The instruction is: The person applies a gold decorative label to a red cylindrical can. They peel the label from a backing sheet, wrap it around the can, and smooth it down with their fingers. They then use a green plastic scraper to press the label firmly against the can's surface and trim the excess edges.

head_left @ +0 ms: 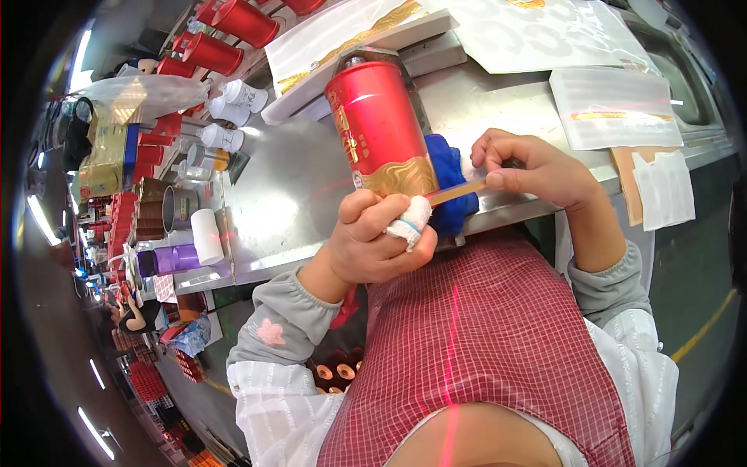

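A red canister (379, 117) with a gold wavy band round its lower end lies tilted over the steel worktable, its far end against a metal fitting. Its near end rests by a blue cloth (447, 163). My left hand (373, 241), with white wrapping on a finger, is curled at the gold band and presses one end of a narrow gold strip (459, 191). The strip's other end is pinched between thumb and finger of my right hand (537, 167), which is right of the cloth. Between the hands the strip stretches taut.
Printed sheets with gold patterns (537, 35) lie at the back; a smaller sheet (615, 105) is right, before a sink (677, 70). Left stand white bottles (222, 138), a white roll (206, 237) and a purple cup (175, 259). More red canisters (245, 22) are far left.
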